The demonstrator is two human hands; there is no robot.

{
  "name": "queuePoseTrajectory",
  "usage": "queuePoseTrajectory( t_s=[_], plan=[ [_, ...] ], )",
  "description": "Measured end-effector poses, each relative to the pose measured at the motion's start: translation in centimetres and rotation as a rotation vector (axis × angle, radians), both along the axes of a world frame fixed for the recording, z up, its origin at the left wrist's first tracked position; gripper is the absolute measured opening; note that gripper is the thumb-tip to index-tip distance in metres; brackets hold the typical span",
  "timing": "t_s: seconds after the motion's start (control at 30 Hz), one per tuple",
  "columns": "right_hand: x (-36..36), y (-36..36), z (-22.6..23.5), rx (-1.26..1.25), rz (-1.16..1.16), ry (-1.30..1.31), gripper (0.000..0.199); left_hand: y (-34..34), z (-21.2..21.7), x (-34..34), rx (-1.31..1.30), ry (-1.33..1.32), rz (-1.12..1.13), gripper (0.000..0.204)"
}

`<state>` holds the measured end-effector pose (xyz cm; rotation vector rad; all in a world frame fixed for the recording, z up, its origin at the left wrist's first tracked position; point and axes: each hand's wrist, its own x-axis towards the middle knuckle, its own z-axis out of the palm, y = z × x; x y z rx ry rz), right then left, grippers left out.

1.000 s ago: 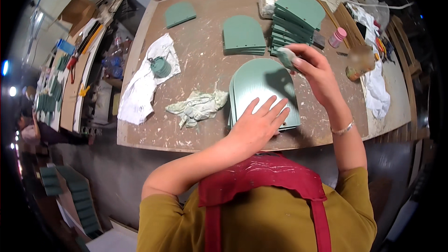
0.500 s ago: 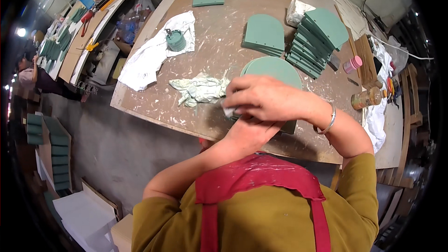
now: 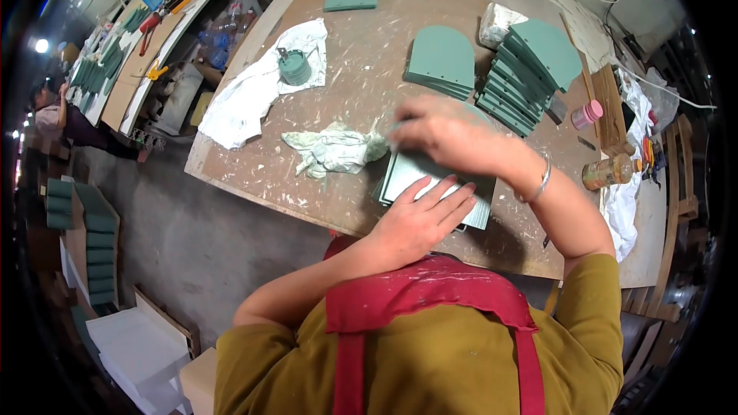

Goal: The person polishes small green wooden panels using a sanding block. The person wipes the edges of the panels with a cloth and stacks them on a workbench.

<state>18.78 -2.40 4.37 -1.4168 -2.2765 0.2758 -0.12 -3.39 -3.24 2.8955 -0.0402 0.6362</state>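
At the workbench's near edge: beside the worn top (image 3: 357,69), a low stack of round-topped green panels (image 3: 380,190) lies right before the red apron (image 3: 430,292), presumably for easy reach by both arms.
Top panel (image 3: 413,172): glossy, partly covered by the two hands.
Left hand (image 3: 415,229): palm down, fingers spread flat on the panel's lower part, seemingly to steady it.
Right hand (image 3: 442,134): over the panel's upper part, fingers bent and blurred; I cannot tell whether they grip anything.
Stained rag (image 3: 330,150): crumpled left of the stack, likely kept close for wiping.
White cloth (image 3: 231,117): spread farther left; a round green pot (image 3: 294,68) stands on it, perhaps to spare the tabletop.
Fanned panel pile (image 3: 511,81): beyond the right hand, staggered, possibly for easy lifting.
Pink-capped bottle (image 3: 586,114), glass jar (image 3: 607,172): at the right, apart from the panels.
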Motion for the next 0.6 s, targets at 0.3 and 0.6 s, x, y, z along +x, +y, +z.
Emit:
queuePoseTrajectory(
  t_s=[0.3, 0.6],
  plan=[
    [-2.1, -1.2, -0.5, -0.004, -0.116, -0.039, 0.017, -0.1, -0.4, 0.2, -0.046, -0.043, -0.001, 0.059],
    [4.5, 0.0, -1.4, 0.113, -0.543, 0.029, 0.018, 0.7, 1.2, 0.6, -0.029, -0.045, -0.043, 0.05]
  ],
)
